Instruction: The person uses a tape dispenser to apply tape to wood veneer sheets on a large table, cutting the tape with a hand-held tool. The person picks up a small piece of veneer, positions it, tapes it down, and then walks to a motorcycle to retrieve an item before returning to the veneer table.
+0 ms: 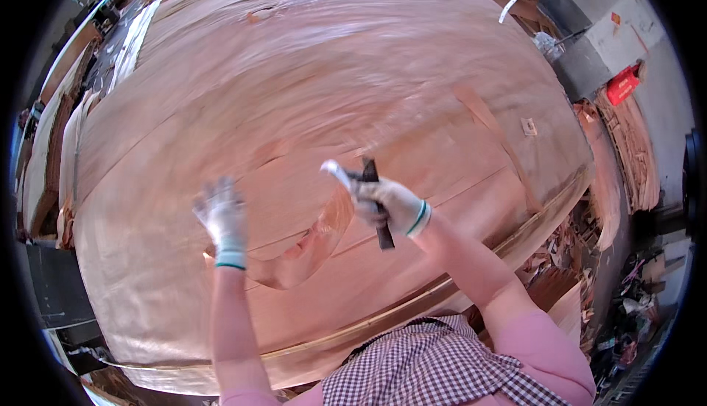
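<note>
A wide stack of reddish-brown wood veneer sheets [169,133] spreads in front of me. My left hand [222,211], in a white work glove with a green cuff edge, hovers over or rests on the veneer, fingers spread and empty. In my gloved right hand [390,203] is a dark flat bar-like tool [384,235], gripped near its middle; its exact kind is unclear. A blurred whitish tip [335,170] sticks out past that hand, either a fingertip or a small pale piece. Between the hands lies a curled, torn veneer strip [298,262].
Another loose veneer strip [497,133] lies on the right of the sheet, near a small pale scrap [529,127]. Beyond the right edge are stacked veneers [630,152], a red sign [623,86] and scraps on the floor [563,248]. More stacks [55,156] stand at left.
</note>
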{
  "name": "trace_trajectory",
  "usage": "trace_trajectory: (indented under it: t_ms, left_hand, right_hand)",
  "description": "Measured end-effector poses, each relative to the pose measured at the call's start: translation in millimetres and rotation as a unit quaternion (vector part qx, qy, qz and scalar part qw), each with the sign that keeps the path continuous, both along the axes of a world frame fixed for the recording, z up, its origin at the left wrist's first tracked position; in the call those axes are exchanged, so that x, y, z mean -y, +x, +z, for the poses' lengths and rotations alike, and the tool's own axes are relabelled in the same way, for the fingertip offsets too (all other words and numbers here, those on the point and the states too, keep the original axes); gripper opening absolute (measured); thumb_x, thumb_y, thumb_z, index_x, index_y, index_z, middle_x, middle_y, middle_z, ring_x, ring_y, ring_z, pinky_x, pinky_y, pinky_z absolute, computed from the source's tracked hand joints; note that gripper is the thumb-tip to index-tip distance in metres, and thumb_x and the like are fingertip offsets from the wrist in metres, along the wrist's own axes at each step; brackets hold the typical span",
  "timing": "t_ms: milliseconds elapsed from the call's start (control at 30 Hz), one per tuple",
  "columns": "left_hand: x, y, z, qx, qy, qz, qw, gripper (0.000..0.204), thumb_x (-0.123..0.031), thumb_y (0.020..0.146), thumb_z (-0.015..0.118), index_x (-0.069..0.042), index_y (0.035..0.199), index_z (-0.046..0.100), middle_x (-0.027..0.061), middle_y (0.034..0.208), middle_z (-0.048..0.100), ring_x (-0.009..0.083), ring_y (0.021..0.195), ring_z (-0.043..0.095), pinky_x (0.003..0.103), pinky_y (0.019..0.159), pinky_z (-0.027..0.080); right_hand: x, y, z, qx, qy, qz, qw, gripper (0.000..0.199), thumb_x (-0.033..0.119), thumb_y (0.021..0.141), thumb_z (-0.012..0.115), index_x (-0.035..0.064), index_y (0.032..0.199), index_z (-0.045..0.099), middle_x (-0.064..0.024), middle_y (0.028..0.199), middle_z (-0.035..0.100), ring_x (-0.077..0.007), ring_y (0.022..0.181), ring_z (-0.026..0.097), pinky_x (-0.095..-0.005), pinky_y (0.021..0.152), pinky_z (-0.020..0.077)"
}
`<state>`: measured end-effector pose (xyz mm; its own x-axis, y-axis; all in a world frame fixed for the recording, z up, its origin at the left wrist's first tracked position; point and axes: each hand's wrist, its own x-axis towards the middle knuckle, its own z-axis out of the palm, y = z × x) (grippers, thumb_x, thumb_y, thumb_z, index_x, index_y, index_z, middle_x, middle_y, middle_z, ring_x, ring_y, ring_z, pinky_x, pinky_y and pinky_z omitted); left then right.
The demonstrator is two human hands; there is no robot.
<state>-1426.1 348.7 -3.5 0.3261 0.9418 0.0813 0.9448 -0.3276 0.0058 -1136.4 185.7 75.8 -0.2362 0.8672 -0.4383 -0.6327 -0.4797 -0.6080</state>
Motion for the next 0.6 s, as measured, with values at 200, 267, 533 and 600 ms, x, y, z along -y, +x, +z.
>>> trace_trajectory:
  t_ms: [200,267,533,600]
  left_hand:
    - [45.6,168.3,-41.4,0.15,0.0,-0.242,0.959,0.048,-0.03,0.092,0.046,-0.012,0.136,0.043,0.0077,0.141,0.042,0.0265,0.135,0.032,0.045,0.114,0.017]
    - [47.4,182.0,-51.4,0.181,-0.029,-0.244,0.952,0.048,-0.03,0.092,0.045,-0.011,0.136,0.042,0.0077,0.141,0.042,0.0271,0.134,0.033,0.044,0.114,0.018]
    - [40.3,200.3,-58.2,0.142,-0.027,-0.18,0.973,0.052,-0.037,0.089,0.05,-0.018,0.137,0.042,0.005,0.143,0.041,0.0313,0.126,0.041,0.046,0.106,0.028]
    - [42.7,207.0,-59.4,0.039,-0.005,-0.194,0.98,0.056,-0.043,0.088,0.049,-0.02,0.138,0.042,0.0015,0.145,0.039,0.0319,0.125,0.041,0.05,0.103,0.028]
  right_hand:
    - [-21.0,31.0,-25.4,-0.099,0.034,-0.106,0.989,0.007,0.02,0.096,0.045,0.0133,0.095,0.048,0.0062,0.056,0.036,-0.0047,0.041,0.029,-0.0203,0.039,0.0234]
    - [-10.1,26.5,-46.0,-0.083,-0.041,-0.131,0.987,0.004,0.017,0.095,0.049,0.0158,0.098,0.05,0.006,0.055,0.039,-0.0045,0.041,0.031,-0.021,0.039,0.0225]
    - [35.3,11.8,-91.1,-0.045,-0.103,-0.132,0.985,0.008,0.018,0.093,0.053,0.0146,0.101,0.051,0.005,0.058,0.044,-0.005,0.041,0.033,-0.0219,0.04,0.0256]
    - [34.6,19.8,-80.2,0.009,-0.117,-0.089,0.989,0.013,0.022,0.09,0.057,0.0117,0.097,0.052,0.0028,0.062,0.049,-0.0056,0.043,0.036,-0.0217,0.041,0.0287]
